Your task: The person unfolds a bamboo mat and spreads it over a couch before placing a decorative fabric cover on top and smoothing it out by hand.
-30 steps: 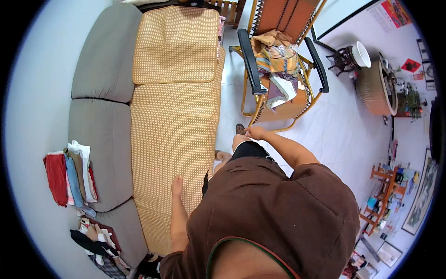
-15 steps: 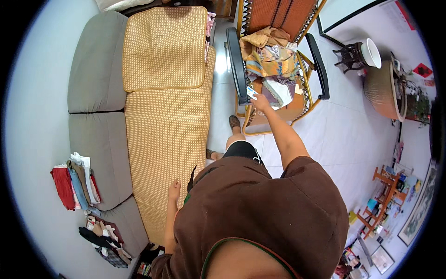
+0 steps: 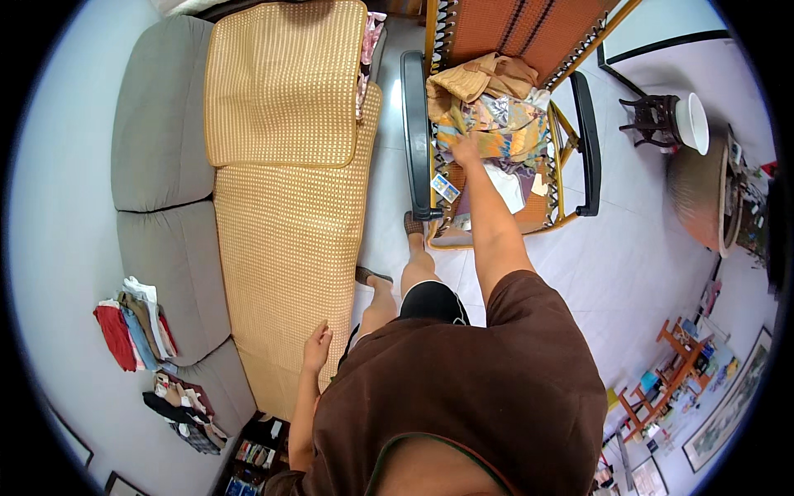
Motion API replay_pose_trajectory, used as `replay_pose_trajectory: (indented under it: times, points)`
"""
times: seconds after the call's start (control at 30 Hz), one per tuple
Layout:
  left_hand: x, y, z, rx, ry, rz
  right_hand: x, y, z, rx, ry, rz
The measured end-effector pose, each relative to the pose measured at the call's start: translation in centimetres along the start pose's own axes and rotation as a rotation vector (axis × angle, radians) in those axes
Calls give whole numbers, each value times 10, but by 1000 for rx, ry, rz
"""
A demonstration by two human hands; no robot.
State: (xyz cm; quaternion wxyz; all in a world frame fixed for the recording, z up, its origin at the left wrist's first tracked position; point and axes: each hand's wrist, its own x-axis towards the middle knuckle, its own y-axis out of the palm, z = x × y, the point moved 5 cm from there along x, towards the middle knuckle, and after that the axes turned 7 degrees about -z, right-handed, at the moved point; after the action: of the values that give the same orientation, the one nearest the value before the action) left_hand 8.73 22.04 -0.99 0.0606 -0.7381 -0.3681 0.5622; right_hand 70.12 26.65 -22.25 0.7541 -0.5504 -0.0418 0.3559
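Right hand [image 3: 466, 149] is stretched out to the pile of clothes [image 3: 488, 116] heaped on the seat of the orange reclining chair [image 3: 529, 33], fingers closed onto the near edge of the patterned cloth [image 3: 496, 132]; looks like a grasp on the fabric, though the fingertips themselves are hidden in the folds. Right arm is nearly straight, reaching forward over the chair's front edge, between its two black armrests [image 3: 416, 132]. Pile sits toward the back of the seat, with a tan garment [image 3: 471, 78] on top and some papers or white pieces [image 3: 504, 186] at the seat's front edge, so the long reach makes sense.

Left hand [image 3: 316, 347] hangs low by the body, fingers loosely spread, resting on or just above the near corner of the woven mat [image 3: 289, 207] covering the grey sofa [image 3: 157, 124]; can't tell if it actually touches. Probably bracing for balance while leaning forward.

Folded clothes [image 3: 132, 331] are stacked along the sofa's left edge, well apart from both hands
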Motion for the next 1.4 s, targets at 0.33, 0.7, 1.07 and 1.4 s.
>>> replay_pose_trajectory:
  times: [0.33,0.7,1.07,1.4]
  points:
    - [5,7,9,100,84,1,-50,-55,-58,335,325,-516]
    - [29,5,20,208,193,12,-161,-334,-117,1131,232,-744]
    - [68,-5,21,132,483,-6,-325,-535,59,1571,-406,-891]
    - [-80,-5,-223,-193,1196,128,-429,-494,343,1864,-914,-211]
